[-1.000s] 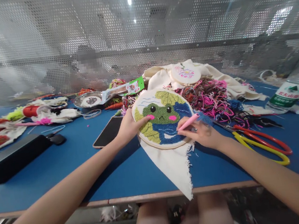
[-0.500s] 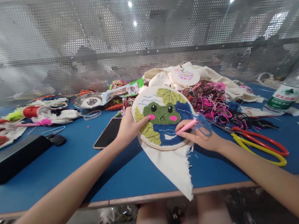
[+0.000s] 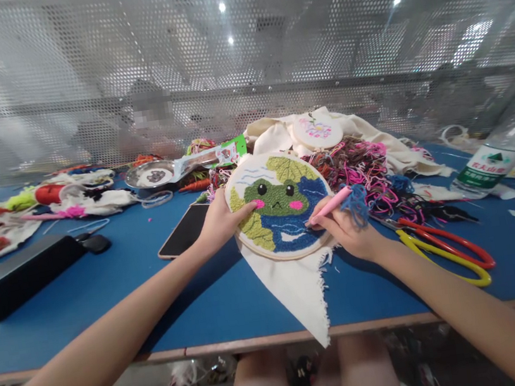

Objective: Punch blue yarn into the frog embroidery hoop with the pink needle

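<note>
Presently, left hand (image 3: 221, 223) grips the frog hoop (image 3: 281, 207) at its left rim, thumb on the front; hoop tilted over the blue table (image 3: 236, 314). Right hand (image 3: 353, 234) pinches a pink pen (image 3: 334, 202), tip at the blue stitching (image 3: 314, 193), blue yarn (image 3: 357, 204) at its upper end. Scissors (image 3: 435, 229) lie rightward.

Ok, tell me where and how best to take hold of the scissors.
Probably best by the red and yellow handles, coming from the right: their loops splay that way, while the blades run left beside the yarn pile and the right forearm lies along the near side.
</note>
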The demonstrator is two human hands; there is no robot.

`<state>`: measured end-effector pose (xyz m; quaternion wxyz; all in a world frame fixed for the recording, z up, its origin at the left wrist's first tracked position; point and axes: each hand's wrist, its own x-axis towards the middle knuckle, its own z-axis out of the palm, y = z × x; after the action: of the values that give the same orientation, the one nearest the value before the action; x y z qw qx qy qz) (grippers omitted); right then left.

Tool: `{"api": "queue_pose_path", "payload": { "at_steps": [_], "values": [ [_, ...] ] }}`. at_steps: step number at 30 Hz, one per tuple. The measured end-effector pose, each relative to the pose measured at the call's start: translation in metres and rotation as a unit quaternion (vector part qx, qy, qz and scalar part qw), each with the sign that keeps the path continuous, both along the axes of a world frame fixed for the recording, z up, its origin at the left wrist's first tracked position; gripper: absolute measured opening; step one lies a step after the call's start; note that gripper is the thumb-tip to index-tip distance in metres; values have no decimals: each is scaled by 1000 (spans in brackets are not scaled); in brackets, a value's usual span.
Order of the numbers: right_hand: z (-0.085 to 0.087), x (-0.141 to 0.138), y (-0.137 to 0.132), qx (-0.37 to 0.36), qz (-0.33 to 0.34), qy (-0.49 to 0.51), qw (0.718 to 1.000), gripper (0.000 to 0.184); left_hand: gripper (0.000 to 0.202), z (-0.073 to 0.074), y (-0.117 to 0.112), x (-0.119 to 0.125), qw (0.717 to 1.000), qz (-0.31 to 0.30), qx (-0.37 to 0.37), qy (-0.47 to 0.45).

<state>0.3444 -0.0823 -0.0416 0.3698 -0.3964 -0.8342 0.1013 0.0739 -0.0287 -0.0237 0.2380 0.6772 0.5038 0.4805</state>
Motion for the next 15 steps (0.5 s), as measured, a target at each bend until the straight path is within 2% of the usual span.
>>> {"api": "queue_pose_path", "payload": {
  "at_steps": [8,13,15],
  "values": [
    [3,-4,5,10,83,-16,996,15,52,2,-9,4,999,-4,10,-34],
    [7,-10,8,63,92,-75,991,14,44,14,-22,12,995,-11,88,-36],
    [6,-12,6,62,86,-56,993,12,43,17,-23,12,994,-6,109,-20]
  ]
}}
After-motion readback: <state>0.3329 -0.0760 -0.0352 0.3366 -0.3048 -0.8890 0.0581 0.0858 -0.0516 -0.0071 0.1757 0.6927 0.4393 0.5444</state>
